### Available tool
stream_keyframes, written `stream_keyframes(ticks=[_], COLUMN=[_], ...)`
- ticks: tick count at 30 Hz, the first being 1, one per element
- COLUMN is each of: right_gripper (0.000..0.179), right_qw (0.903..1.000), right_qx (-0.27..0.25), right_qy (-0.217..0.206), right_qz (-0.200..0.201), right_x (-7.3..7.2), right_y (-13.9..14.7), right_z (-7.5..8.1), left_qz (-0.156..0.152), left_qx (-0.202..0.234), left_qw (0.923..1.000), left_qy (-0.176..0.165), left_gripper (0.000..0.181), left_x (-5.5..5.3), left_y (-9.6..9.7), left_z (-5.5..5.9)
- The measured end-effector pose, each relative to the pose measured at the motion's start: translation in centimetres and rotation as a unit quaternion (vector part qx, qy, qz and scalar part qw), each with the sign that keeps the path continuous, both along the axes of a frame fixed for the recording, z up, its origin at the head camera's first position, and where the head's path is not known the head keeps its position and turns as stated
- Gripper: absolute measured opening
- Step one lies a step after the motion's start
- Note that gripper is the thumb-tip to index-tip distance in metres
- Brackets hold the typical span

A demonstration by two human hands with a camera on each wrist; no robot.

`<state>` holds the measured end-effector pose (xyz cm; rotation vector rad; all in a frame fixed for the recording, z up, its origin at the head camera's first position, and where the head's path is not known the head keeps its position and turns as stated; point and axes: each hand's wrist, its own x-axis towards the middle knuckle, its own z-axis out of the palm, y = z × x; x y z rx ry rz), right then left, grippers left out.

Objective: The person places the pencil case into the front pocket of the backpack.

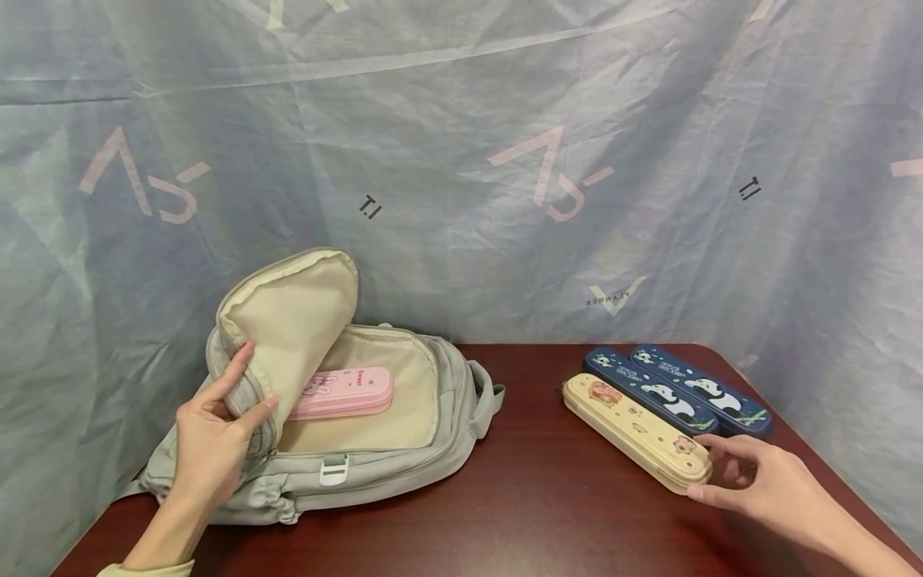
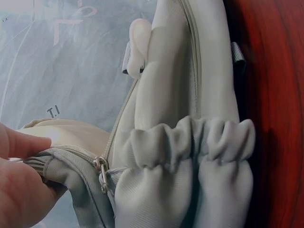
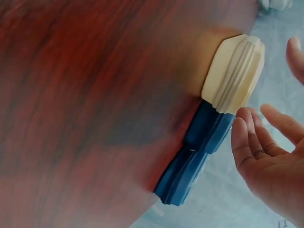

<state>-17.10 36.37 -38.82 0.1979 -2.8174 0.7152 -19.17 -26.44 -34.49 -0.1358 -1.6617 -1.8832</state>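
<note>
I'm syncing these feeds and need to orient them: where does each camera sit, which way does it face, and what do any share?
Head: worn on the head, facing forward and down at the backpack, pink case and cream case; shows the left hand and right hand.
Left wrist: on that wrist, facing the backpack's side; part of the left hand shows at the left edge.
Right wrist: on that wrist, facing the ends of the cream case and blue cases; the right hand shows.
Shared: head and right wrist both show the cream case.

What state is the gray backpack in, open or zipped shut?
The gray backpack is open: the left hand holds its flap up, exposing cream lining and a pink pencil case inside.
</note>
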Motion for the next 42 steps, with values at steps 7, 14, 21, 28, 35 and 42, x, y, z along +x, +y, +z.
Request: stream_keyframes(ticks=[7, 14, 21, 28, 35, 42], right_gripper=[0.071, 0.076, 0.083, 0.088, 0.085, 0.084], right_qw=[0.9997, 0.9995, 0.9984, 0.9974, 0.9976, 0.9973], right_qx=[0.02, 0.021, 0.018, 0.021, 0.022, 0.023], right_qy=[-0.014, -0.024, -0.053, -0.069, -0.065, -0.069], right_qz=[-0.004, 0.001, -0.003, -0.005, 0.007, 0.006], right_x=[-0.2, -0.6, -1.4, -2.2, -2.5, -2.8], right_y=[0.5, 1.0, 1.2, 1.3, 1.4, 1.5], right_z=[-0.2, -0.7, -0.8, -0.8, -1.1, -1.3], left_qz=[0.0, 0.011, 0.006, 0.004, 0.007, 0.01], left_qx=[-0.005, -0.002, -0.001, -0.005, -0.005, -0.006], left_qw=[1.0, 0.9998, 1.0, 1.0, 0.9999, 0.9999], left_qy=[-0.008, -0.014, -0.004, -0.006, -0.01, -0.012], left_gripper=[0.078, 0.077, 0.077, 0.077, 0.077, 0.077], left_x=[0.1, 0.1, -0.1, 0.0, 0.0, 0.0], left_y=[0.0, 0.0, 0.1, 0.0, -0.1, -0.1], left_z=[0.0, -0.1, 0.0, 0.1, 0.0, -0.1])
